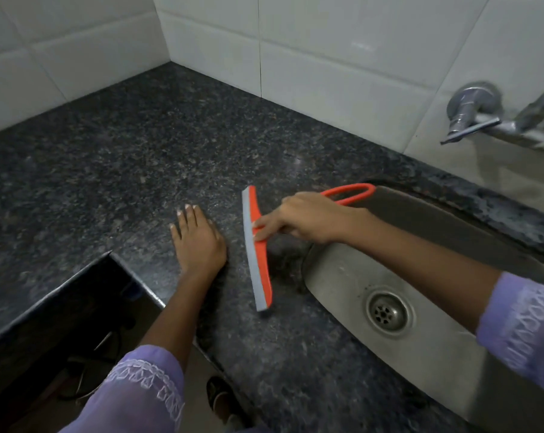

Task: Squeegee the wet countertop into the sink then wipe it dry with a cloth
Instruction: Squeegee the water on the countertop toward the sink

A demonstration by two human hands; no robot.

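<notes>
An orange squeegee [258,245] with a grey blade and loop handle lies blade-down on the dark speckled table [139,157], just beside the steel sink [420,354].

Open dark countertop [139,157] ahead and to my left, all the way to the tiled wall [342,57]. My left hand [198,242] lies flat just beside the squeegee [256,248], blocking that side. To my right the sink [420,307] drops away, tap [473,114] overhanging it.
</notes>
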